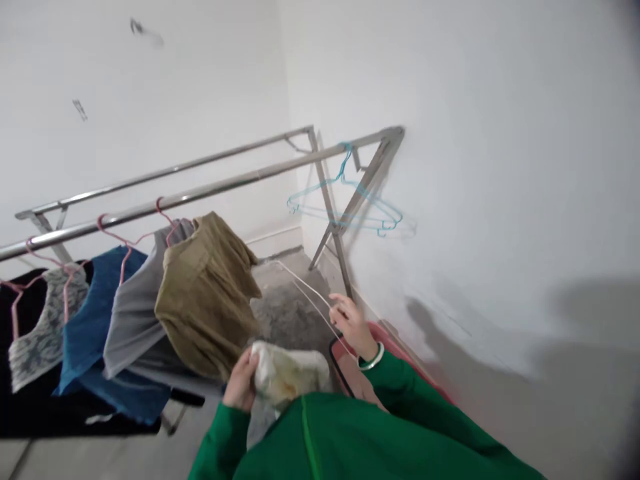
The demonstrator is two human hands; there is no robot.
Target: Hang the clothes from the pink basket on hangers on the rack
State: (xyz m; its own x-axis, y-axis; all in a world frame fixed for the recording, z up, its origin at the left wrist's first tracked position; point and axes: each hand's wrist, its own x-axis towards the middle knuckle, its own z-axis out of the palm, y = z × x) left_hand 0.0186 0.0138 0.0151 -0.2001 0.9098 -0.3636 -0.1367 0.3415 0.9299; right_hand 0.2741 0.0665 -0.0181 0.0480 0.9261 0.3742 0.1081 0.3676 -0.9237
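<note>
My left hand grips a crumpled cream cloth garment in front of my green-sleeved chest. My right hand, with a pale bangle on its wrist, holds a thin white wire hanger that reaches out towards the floor beyond. The hanger's lower part runs down past my wrist. Just left of the cream cloth hangs an olive-khaki garment on the steel rail, close to my left hand but apparently not touching it.
A stainless steel drying rack stands along the wall, holding black, lace, blue and grey garments on pink hangers. A teal wire hanger hangs at its far end. A red basin sits by the white wall on a rough concrete floor.
</note>
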